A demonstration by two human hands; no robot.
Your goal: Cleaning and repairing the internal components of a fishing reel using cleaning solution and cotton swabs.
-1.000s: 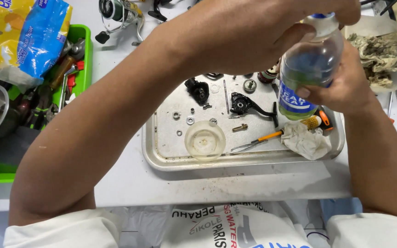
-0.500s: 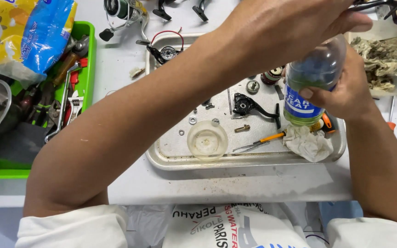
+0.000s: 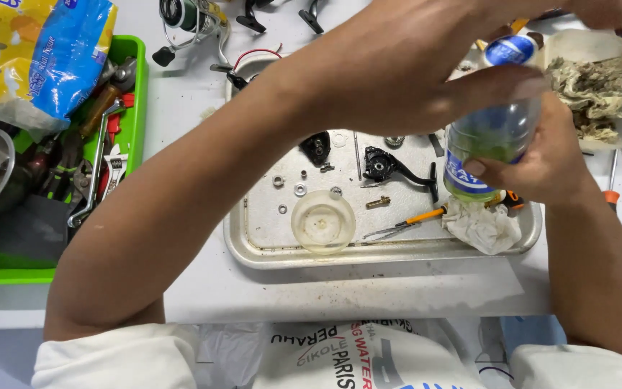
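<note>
— So, what is the person doing?

— They are holding a small clear plastic bottle (image 3: pixel 494 137) over the right end of the metal tray (image 3: pixel 268 238). The right hand (image 3: pixel 548 155) is wrapping around the bottle's side. The left hand (image 3: pixel 426 65) is closing its fingers near the blue cap (image 3: pixel 510 49), and I think it is working the cap.

— What is needed for that?

— I think the right hand must be keeping the bottle upright while the left is turning.

— What is lying around?

— A round clear dish (image 3: pixel 323 222), a black reel handle (image 3: pixel 397 167), little washers and a crumpled white cloth (image 3: pixel 480 225) are sitting in the tray. A green bin of tools (image 3: pixel 132 108) is sitting to the left. The left arm is hiding part of the tray.
</note>
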